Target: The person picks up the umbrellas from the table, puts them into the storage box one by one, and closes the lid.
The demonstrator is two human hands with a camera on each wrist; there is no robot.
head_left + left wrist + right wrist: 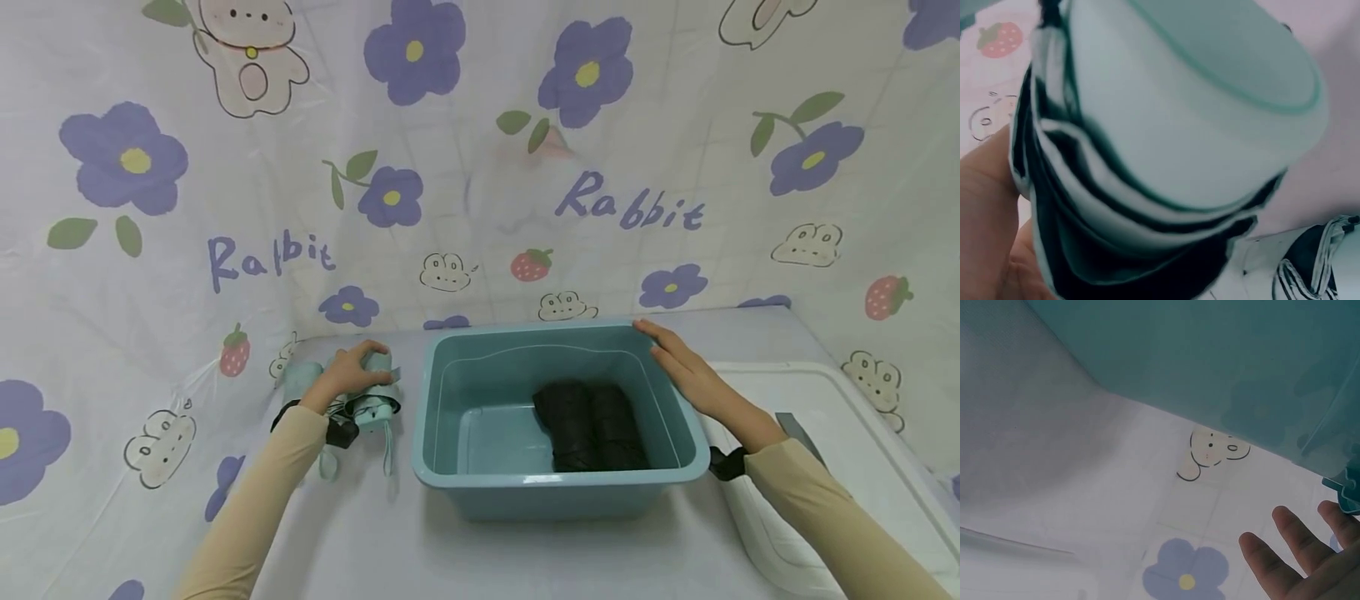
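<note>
My left hand (351, 373) grips a mint-green folding umbrella (378, 407), fingers over its folded cloth. A cord loop hangs from the handle end. In the left wrist view that umbrella's pale handle (1210, 131) fills the middle, blurred, with dark-lined folds round it. Beside it, to the left, lies another mint-green folding umbrella (302, 379), partly hidden by the hand. My right hand (693, 375) rests on the right rim of a blue-green plastic bin (555, 481). Its fingers (1297, 531) stretch out along the bin's outside. Two black rolled bundles (588, 425) lie side by side in the bin's right half.
A white lid (787, 392) lies on the table to the right of the bin, under the right forearm, with a grey strip (798, 437) at its edge. Behind the table hangs a patterned cloth (465, 167) with purple flowers and rabbits.
</note>
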